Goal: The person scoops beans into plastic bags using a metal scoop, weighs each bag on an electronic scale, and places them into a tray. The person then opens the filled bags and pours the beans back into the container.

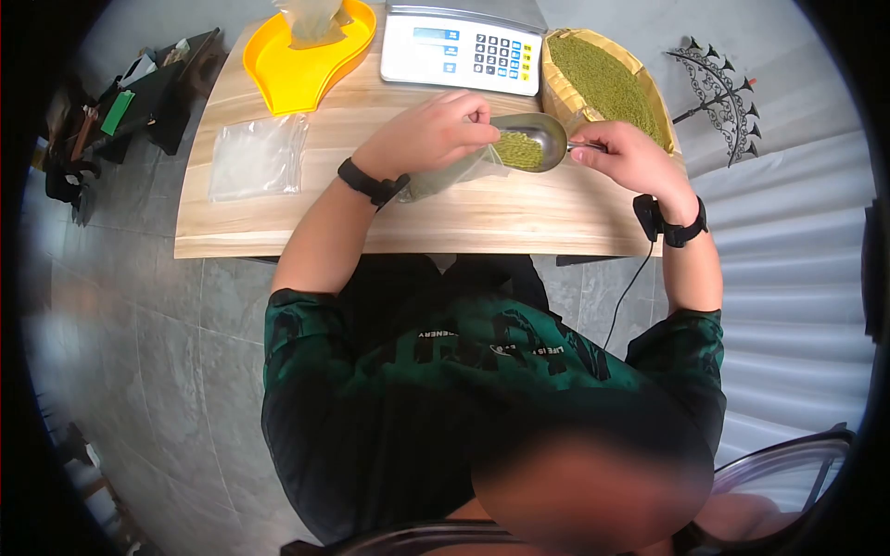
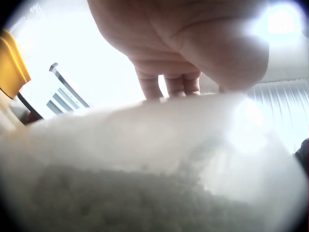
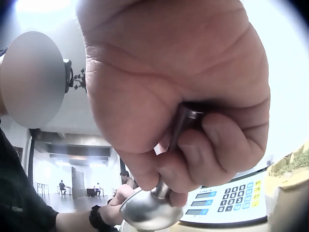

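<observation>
In the head view, my left hand (image 1: 428, 135) pinches the top edge of a clear plastic bag (image 1: 443, 182) above the table. Seen from the left wrist, the bag (image 2: 120, 133) fills the foreground, with a blurred dark mass of contents (image 2: 116, 200) low inside. My right hand (image 1: 629, 157) grips the handle of a metal scoop (image 1: 554, 139), its front end at the bag's mouth. Small green beans (image 1: 519, 150) lie in the scoop. The right wrist view shows fingers (image 3: 217, 140) curled round the handle, with the back of the scoop bowl (image 3: 152, 210) below.
Behind my hands stands a white digital scale (image 1: 461, 56). To its right is an open paper sack (image 1: 549, 83) full of green beans. A yellow tray (image 1: 287, 79) bearing a filled plastic bag (image 1: 313, 23) sits back left. Flat clear bags (image 1: 258, 159) lie left on the wooden table (image 1: 556, 222).
</observation>
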The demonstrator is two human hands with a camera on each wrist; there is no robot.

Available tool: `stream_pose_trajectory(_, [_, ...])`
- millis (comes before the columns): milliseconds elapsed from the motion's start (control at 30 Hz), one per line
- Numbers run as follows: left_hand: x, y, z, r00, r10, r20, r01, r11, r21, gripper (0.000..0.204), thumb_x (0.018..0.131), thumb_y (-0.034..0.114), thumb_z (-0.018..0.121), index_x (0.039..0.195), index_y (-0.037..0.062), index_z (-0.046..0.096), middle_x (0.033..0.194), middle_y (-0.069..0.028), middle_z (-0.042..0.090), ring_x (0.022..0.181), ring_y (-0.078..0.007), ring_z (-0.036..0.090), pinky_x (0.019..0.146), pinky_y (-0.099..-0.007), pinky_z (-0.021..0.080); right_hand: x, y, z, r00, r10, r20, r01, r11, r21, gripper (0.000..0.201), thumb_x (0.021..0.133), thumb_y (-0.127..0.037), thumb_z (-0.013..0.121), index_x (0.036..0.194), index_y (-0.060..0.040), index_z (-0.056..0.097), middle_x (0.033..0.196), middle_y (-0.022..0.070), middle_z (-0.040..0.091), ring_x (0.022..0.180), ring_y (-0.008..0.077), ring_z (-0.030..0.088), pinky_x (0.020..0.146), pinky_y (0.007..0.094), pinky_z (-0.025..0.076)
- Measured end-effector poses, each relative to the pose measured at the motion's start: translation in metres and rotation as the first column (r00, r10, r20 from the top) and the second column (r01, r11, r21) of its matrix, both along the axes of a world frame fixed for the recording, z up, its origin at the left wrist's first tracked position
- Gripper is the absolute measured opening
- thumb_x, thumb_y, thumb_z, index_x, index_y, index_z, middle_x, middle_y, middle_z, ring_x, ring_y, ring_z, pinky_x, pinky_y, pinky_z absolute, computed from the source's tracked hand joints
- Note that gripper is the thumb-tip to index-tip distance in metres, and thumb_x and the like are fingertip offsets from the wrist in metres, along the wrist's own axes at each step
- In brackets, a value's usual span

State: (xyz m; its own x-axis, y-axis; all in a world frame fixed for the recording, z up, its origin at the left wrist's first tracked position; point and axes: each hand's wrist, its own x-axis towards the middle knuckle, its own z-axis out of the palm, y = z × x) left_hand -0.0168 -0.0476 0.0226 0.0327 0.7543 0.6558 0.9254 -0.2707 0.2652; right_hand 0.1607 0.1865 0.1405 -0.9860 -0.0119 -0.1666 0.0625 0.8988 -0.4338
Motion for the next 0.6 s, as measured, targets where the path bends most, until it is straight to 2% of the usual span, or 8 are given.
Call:
stream_pose_trajectory(133, [-0.001,0.000,-0.001,1.000,-0.005,0.004,0.005,1.000,0.014,0.014,0.081,0.005,0.066,0.095,0.0038,0.065,0.096,-0.0085,0.055,0.091,-0.0267,0.056,0.079,-0.0349,0.048,-0.004,-0.006,0.007,0.999,0.037,0.008,-0.037,0.997,0.070,0.024,0.091,-0.024,0.067,0.095,-0.0012,0.069,0.077,0.0157,0.066,0.069,0.0296,0.062,0.064,0.0376,0.047])
stream_pose_trajectory(367, [-0.001,0.001,-0.001,1.000,-0.010,-0.004,0.010,0.999,0.037,0.012,0.081,0.006,0.067,0.093,0.0046,0.065,0.095,-0.0081,0.055,0.091,-0.0266,0.056,0.079,-0.0351,0.048,-0.006,-0.009,0.005,0.997,0.075,-0.034,-0.071,0.992,0.106,0.023,0.091,-0.024,0.066,0.097,-0.0019,0.069,0.078,0.0168,0.066,0.071,0.0320,0.063,0.065,0.0385,0.048])
stream_pose_trajectory(467, [-0.001,0.000,-0.001,1.000,-0.008,0.009,0.007,0.999,0.031,0.012,0.081,0.006,0.067,0.092,0.0056,0.065,0.095,-0.0078,0.054,0.091,-0.0270,0.055,0.079,-0.0353,0.047,0.003,-0.007,0.002,0.992,0.102,-0.076,-0.089,0.983,0.159,0.022,0.091,-0.022,0.066,0.100,-0.0019,0.068,0.079,0.0173,0.066,0.072,0.0309,0.063,0.066,0.0377,0.048])
stream_pose_trajectory(533, [-0.002,0.000,-0.001,1.000,-0.007,0.017,0.007,1.000,0.026,0.012,0.081,0.007,0.067,0.093,0.0062,0.065,0.095,-0.0077,0.054,0.092,-0.0273,0.055,0.080,-0.0354,0.047,0.016,0.009,-0.006,0.987,0.006,-0.163,-0.014,0.999,-0.050,0.023,0.093,-0.022,0.066,0.103,-0.0005,0.068,0.078,0.0121,0.067,0.071,0.0224,0.062,0.066,0.0342,0.047])
stream_pose_trajectory(567, [-0.001,-0.002,0.001,1.000,0.013,0.011,-0.013,1.000,0.005,0.012,0.080,0.006,0.066,0.092,0.0067,0.065,0.094,-0.0075,0.054,0.092,-0.0273,0.055,0.080,-0.0355,0.047,0.022,0.023,-0.011,0.986,0.004,-0.165,-0.012,0.999,-0.048,0.023,0.093,-0.022,0.066,0.103,-0.0005,0.068,0.078,0.0121,0.067,0.071,0.0224,0.062,0.066,0.0342,0.047])
stream_pose_trajectory(600, [-0.001,-0.002,0.002,0.999,0.033,0.004,-0.033,0.999,-0.014,0.012,0.080,0.006,0.065,0.092,0.0072,0.065,0.094,-0.0074,0.054,0.092,-0.0274,0.055,0.080,-0.0356,0.046,0.029,0.041,-0.018,0.975,-0.142,-0.169,0.116,0.982,-0.151,0.024,0.095,-0.020,0.065,0.104,0.0015,0.067,0.080,0.0064,0.065,0.074,0.0155,0.058,0.067,0.0294,0.045])
